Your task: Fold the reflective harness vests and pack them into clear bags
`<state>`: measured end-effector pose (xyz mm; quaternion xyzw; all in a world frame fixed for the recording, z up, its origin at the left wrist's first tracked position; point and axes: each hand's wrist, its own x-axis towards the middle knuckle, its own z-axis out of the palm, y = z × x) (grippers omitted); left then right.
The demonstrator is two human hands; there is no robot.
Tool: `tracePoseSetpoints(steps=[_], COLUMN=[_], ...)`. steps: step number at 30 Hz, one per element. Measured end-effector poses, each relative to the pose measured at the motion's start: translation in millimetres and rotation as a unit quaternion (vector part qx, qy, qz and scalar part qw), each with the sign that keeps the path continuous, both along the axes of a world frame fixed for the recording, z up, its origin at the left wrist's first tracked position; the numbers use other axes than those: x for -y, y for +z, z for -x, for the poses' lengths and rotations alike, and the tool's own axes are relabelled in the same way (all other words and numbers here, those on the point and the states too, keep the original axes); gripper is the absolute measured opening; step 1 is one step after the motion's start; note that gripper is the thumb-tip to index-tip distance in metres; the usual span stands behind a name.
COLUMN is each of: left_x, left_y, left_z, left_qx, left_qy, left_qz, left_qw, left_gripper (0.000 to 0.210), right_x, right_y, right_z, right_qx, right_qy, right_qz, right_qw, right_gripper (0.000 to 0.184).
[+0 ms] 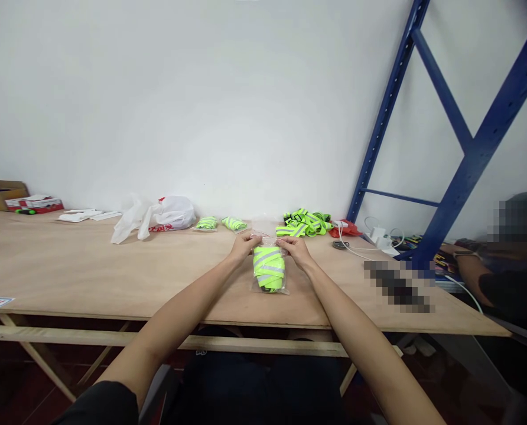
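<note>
Before me is a clear plastic bag (269, 271) with a folded neon-yellow reflective strap (263, 262) inside, grey bands running across it. My left hand (244, 245) pinches the bag's top edge on the left. On the right of that same edge, my right hand (293, 248) pinches it too. The bag's lower end is near the wooden table (157, 274). Behind my hands lie two more bagged straps, a left one (207, 223) and a right one (234, 224). A heap of loose reflective straps (305, 223) sits farther right, by the wall.
Along the wall are a white plastic bag (177, 212), white sheets (84, 215), a red-and-white box (35, 203) and a cardboard box (2, 195). Cables and a white charger (380, 237) lie near a blue metal rack (454, 200). Another person's arm (471, 271) is at far right.
</note>
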<state>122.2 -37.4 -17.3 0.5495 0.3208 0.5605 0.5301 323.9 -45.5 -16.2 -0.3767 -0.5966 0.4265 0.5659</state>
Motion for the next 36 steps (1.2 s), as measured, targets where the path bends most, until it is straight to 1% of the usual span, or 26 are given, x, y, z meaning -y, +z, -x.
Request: tracePoseSetpoints(steps=[7,13,20,28,36], left_x=[-4.9,-9.6,-9.5,-8.8,-5.7], left_y=[-1.9,-5.9,-8.6,-3.6,-3.3], left_z=[-0.1,0.3,-1.1,1.5,0.0], left_qx=[-0.001,0.007,-0.001,-0.006,-0.024], left_qy=[0.016,0.031,-0.012,0.002,-0.032], left_qz=[-0.016,-0.004,0.013,-0.012,0.011], left_qw=[1.000,0.999,1.000,1.000,0.999], left_gripper=[0.042,0.038,0.036,0.030,0.035], right_x=[-1.8,-1.3,-2.1,1.0,-3.3], right_y=[-3.3,-1.7,-0.6,-0.1,-3.2], right_z=[-0.4,-1.4,-1.3,0.3,0.6], right_qx=[-0.002,-0.022,-0.024,-0.015,-0.002], right_qy=[0.010,0.013,0.003,0.016,0.016], right_qz=[0.017,0.029,0.015,0.026,0.031], right_qw=[1.000,0.999,1.000,0.999,0.999], right_gripper=[0.036,0.041,0.038,0.036,0.037])
